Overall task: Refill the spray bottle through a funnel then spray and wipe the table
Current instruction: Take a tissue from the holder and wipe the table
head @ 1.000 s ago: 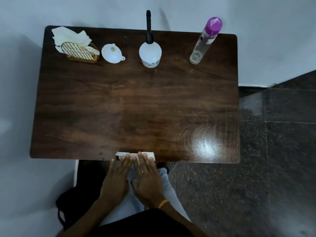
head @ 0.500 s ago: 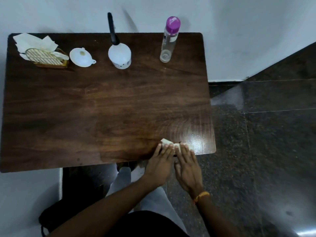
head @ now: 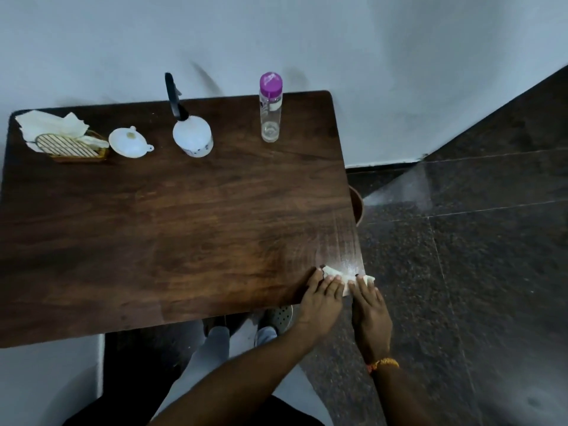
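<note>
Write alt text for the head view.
Both hands, left hand and right hand, press a folded tissue flat on the wooden table's near right corner. Along the far edge stand a napkin holder, funnel, spray bottle and purple-capped bottle.

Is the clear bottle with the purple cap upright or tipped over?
Upright. The clear bottle stands on its base at the table's far edge, purple cap on top.

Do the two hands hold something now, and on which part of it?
Both hands, left and right, press flat fingers on one folded white paper napkin at the table's near right corner; neither grips it.
</note>
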The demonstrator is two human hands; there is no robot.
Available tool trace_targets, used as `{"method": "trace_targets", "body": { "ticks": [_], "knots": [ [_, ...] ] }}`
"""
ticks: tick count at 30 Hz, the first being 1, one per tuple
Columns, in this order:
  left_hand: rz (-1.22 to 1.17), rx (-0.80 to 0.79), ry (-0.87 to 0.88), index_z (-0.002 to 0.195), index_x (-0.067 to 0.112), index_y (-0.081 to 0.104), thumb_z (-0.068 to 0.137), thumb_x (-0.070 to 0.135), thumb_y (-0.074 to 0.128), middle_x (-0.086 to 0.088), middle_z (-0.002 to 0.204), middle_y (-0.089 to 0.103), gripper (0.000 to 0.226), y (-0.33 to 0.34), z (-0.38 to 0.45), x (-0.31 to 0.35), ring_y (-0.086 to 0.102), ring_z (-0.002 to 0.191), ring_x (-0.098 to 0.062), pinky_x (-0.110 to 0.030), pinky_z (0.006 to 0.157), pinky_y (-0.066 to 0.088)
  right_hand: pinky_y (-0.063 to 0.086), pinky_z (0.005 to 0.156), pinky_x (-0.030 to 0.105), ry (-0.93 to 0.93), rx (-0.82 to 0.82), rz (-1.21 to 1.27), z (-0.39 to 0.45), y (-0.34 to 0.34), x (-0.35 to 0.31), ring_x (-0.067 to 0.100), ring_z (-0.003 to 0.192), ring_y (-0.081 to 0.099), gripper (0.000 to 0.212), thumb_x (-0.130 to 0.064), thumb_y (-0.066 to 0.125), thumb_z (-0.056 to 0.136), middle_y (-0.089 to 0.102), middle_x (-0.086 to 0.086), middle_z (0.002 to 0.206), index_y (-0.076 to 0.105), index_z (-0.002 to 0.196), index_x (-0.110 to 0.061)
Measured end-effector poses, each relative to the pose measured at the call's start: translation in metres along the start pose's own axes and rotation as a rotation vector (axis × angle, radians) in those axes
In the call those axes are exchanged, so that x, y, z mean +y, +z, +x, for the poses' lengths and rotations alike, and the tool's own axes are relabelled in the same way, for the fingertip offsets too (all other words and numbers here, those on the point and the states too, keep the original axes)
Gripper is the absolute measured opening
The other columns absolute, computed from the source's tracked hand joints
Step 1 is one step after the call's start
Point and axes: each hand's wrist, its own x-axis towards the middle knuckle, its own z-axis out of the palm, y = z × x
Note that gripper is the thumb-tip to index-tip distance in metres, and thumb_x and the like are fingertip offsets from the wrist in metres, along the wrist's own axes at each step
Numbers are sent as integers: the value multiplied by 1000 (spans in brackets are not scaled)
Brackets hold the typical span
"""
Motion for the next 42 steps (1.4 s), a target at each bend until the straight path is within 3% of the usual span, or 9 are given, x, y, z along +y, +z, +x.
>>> {"method": "trace_targets", "body": {
  "ticks": [4, 8, 11, 14, 20, 24, 28, 35, 42],
  "knots": [
    [104, -152, 172, 126, 18, 74, 83, 38, 76, -4, 127, 74, 47, -4, -3, -10, 71, 117, -22, -54, 115, 43, 42, 113, 49, -3, 30, -67, -10, 1, -9, 40, 143, 52, 45, -22, 44, 100, 56, 5, 152, 70, 136, -11],
    [124, -141, 250, 111, 19, 78, 88, 32, 70, -4, 103, 79, 28, -12, -5, -17, 74, 98, -24, -56, 109, 47, 42, 114, 51, -10, 4, -54, -20, 2, -23, 40, 143, 51, 43, -26, 45, 99, 59, 12, 151, 74, 127, -12],
    [105, -112, 226, 75, 24, 77, 76, 31, 74, 7, 68, 73, 8, -22, -16, -25, 71, 69, -12, -47, 107, 50, 34, 120, 47, -42, -27, -36, -29, -2, -38, 36, 144, 52, 33, -19, 54, 95, 57, 13, 153, 77, 119, -15],
    [145, -72, 201, 60, 23, 68, 75, 27, 65, 9, 53, 65, 16, -20, -35, -38, 64, 53, -10, -41, 108, 36, 33, 120, 41, -86, -35, -21, -33, -11, -57, 30, 140, 57, 33, -17, 61, 92, 62, 8, 148, 75, 122, -18],
    [-6, 39, 95, 73, 18, 73, 84, 38, 71, -1, 71, 72, 23, -69, -52, -90, 67, 72, -24, -36, 83, 42, 53, 69, 42, -31, -41, 193, -10, -46, -103, 22, 85, 66, 23, -26, 53, 96, 75, -2, 95, 69, 112, -31],
    [-236, 173, 71, 97, 18, 73, 92, 42, 57, -5, 95, 75, 29, -102, -40, -133, 67, 91, -29, -40, 85, 51, 53, 71, 36, 36, 27, 237, 17, -47, -118, 21, 85, 69, 16, -30, 58, 103, 76, -1, 97, 71, 111, -27],
    [-331, 257, 114, 102, 24, 79, 91, 37, 66, 4, 98, 79, 21, -138, -22, -153, 71, 90, -18, -32, 82, 52, 40, 76, 10, 32, 56, 316, 51, -74, -135, 3, 88, 60, 16, -14, 67, 98, 72, -13, 96, 77, 103, -25],
    [-372, 326, 94, 99, 23, 77, 86, 43, 59, 2, 97, 74, 31, -182, 40, -145, 69, 93, -24, -38, 83, 54, 55, 73, 40, 28, 152, 242, 114, -130, -124, 22, 80, 66, 10, -6, 71, 90, 75, 7, 85, 80, 88, -11],
    [-421, 347, 108, 107, 31, 78, 83, 34, 64, 4, 102, 79, 28, -229, 111, -79, 73, 95, -18, -33, 81, 56, 56, 86, 35, 26, 168, 192, 193, -163, -53, 28, 94, 75, 22, -8, 71, 88, 81, 11, 102, 84, 106, -12]
  ]
}}
